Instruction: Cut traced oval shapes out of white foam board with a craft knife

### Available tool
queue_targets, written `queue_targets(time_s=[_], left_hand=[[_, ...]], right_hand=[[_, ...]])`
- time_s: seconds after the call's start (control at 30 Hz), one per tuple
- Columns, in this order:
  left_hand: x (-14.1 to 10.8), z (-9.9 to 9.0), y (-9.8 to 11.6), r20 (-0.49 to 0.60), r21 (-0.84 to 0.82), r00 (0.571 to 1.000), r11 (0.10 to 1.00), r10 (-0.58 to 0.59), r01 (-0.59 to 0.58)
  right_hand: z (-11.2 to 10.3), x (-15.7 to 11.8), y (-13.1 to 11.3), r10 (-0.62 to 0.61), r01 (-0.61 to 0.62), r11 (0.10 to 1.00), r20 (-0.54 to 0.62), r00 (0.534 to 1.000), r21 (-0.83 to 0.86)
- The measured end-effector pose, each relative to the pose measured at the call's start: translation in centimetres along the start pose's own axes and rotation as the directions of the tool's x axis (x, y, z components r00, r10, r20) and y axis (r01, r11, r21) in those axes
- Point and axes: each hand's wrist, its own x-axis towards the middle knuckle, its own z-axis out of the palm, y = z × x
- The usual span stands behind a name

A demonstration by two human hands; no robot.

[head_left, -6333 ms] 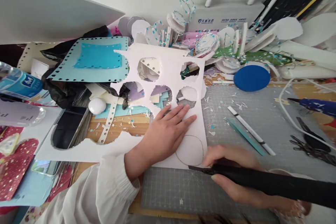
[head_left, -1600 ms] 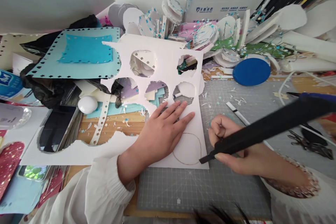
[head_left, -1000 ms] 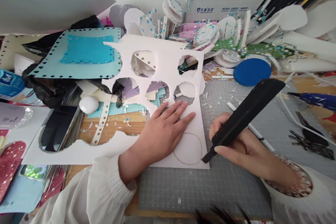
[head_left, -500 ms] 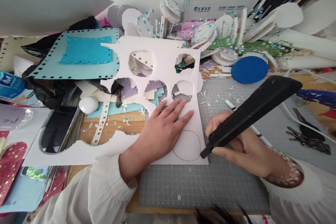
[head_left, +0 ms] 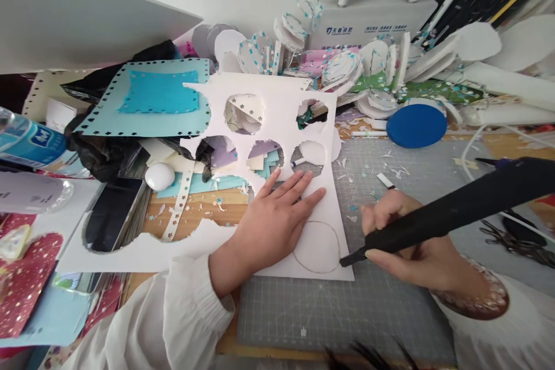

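Observation:
My left hand (head_left: 271, 228) lies flat on a white foam board (head_left: 277, 98), fingers spread, pressing it against the grey cutting mat (head_left: 347, 324). Several ragged round holes run through the board. A thin brownish circle (head_left: 318, 247) is marked on its lower right corner, beside my left fingers. In my right hand (head_left: 416, 243), the fingers wrap round a long black handheld tool (head_left: 451, 205) with a narrow tip. That tip rests at the circle's right edge, near the board's side; whether it pierces the board I cannot tell.
A blue oval disc (head_left: 416, 126) and a white cable (head_left: 470, 150) lie at the right. Behind stand white foam discs trimmed with blue stars (head_left: 342, 66). To the left are a water bottle (head_left: 32, 141), a white egg-shaped thing (head_left: 159, 176) and a dark phone (head_left: 113, 208).
The black tool has tipped lower, its rear end swinging right and down, while its tip stays by the circle's right edge. My left hand keeps its place on the board. The view has shifted slightly.

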Motion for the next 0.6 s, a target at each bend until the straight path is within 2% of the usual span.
queue_targets(time_s=[0.2,0.3,0.4,0.43,0.5,0.53,0.6], left_hand=[[-0.2,0.2,-0.1,-0.007,0.039,1.0,0.999,0.011,-0.011],[-0.2,0.2,0.1,-0.01,0.063,1.0,0.998,0.014,-0.013],[-0.3,0.2,0.1,-0.008,0.06,1.0,0.998,0.014,-0.014],[-0.3,0.2,0.1,-0.009,0.041,1.0,0.999,0.014,-0.014],[-0.3,0.2,-0.2,-0.026,-0.045,1.0,0.999,0.008,-0.009],[-0.4,0.2,-0.4,-0.049,-0.114,0.999,0.993,-0.002,-0.004],[-0.6,0.4,-0.8,-0.126,-0.275,0.991,0.962,-0.04,0.004]], right_hand=[[-0.1,0.3,0.0,0.025,-0.026,1.0,-0.014,1.0,-0.012],[-0.3,0.6,-0.6,0.063,-0.045,0.984,-0.102,0.993,0.173],[-0.4,0.3,-1.3,0.144,-0.047,0.938,-0.263,0.954,0.344],[-0.4,0.1,-1.5,0.158,-0.051,0.941,-0.302,0.94,0.334],[-0.3,-0.4,-1.8,0.147,-0.078,0.974,-0.332,0.932,0.211],[-0.2,-0.6,-1.9,0.119,-0.086,0.989,-0.309,0.944,0.119],[0.0,-0.6,-2.3,0.046,-0.056,0.997,-0.161,0.986,-0.061]])
